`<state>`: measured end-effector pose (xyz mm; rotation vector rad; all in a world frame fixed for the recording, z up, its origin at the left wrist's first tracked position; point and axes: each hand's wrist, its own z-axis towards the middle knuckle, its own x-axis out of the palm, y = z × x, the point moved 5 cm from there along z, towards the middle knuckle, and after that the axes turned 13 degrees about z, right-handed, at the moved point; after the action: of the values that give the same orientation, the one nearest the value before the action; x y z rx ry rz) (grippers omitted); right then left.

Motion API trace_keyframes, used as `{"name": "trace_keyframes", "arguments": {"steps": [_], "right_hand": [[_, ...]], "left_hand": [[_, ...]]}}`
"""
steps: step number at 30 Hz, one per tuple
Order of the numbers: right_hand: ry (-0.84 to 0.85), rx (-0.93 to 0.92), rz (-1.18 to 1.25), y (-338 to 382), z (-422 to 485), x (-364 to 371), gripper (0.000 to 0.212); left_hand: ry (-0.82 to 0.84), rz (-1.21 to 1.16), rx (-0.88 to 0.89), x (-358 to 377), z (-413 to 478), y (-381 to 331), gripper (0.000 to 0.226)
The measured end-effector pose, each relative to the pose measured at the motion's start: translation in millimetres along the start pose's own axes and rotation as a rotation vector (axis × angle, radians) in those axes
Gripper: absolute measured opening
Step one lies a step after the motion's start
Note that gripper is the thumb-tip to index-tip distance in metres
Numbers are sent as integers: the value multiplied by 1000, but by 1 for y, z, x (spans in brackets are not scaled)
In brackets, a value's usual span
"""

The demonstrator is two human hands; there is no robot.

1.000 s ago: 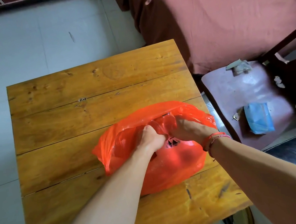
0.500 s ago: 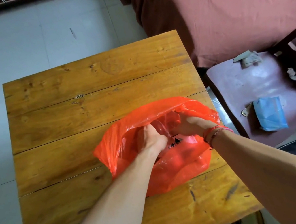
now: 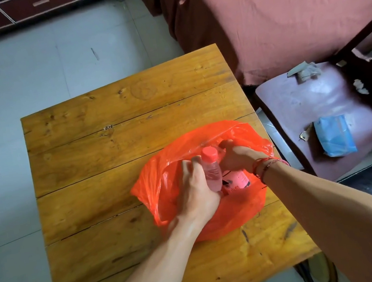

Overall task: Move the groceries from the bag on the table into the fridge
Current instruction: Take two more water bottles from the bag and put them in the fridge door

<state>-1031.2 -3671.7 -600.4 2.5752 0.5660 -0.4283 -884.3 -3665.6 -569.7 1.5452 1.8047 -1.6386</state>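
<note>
An orange plastic bag (image 3: pixel 236 213) lies open on the wooden table (image 3: pixel 110 157), near its right edge. My left hand (image 3: pixel 195 192) grips a clear water bottle (image 3: pixel 212 173) with a red cap, lifted partly out of the bag's mouth. My right hand (image 3: pixel 238 157) reaches into the bag from the right, fingers curled around something inside that I cannot make out. A second item with a pink label (image 3: pixel 235 181) lies in the bag under my right wrist. No fridge is in view.
A chair with a purple seat (image 3: pixel 316 116) stands right of the table, with a blue packet (image 3: pixel 335 139) and scraps on it. A sofa under pink cloth (image 3: pixel 281 10) is behind it. A dark drawer cabinet (image 3: pixel 16 11) lines the far wall; grey tiled floor lies left.
Both hands were working at the bag's opening. Now my left hand has pulled a red-capped bottle up out of the bag, and my right hand has gone deeper inside.
</note>
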Motion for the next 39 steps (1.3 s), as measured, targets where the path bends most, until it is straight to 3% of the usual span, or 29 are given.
{"name": "trace_keyframes", "arguments": {"steps": [2,5,8,13,18,23,26,32,39], "right_hand": [[25,-47,29,-13,0,9,90],[91,78,-1,-44,0,20,125],[-37,-30,114,-11,-55,9,89],[-165,-234,139,0,-86,10,92],[-214,-386,214,26,-132,-2,45],[-348,-530,293,61,-189,-27,36],[-387,-585,362,80,-227,-44,34],[-469,-743,541,111,-313,-74,47],[-560,-906,547,147,-421,-102,29]], "left_hand": [[-57,7,62,-11,-5,0,36],[-127,27,106,-28,-11,2,37],[-138,25,117,-46,-17,1,56],[-190,23,109,-79,-26,-2,62],[-215,41,100,-121,-41,-11,63],[-271,-39,162,-176,-62,-38,54],[-307,-65,169,-211,-74,-53,61],[-347,-230,222,-285,-106,-87,55],[-339,-395,321,-373,-159,-126,57]]}}
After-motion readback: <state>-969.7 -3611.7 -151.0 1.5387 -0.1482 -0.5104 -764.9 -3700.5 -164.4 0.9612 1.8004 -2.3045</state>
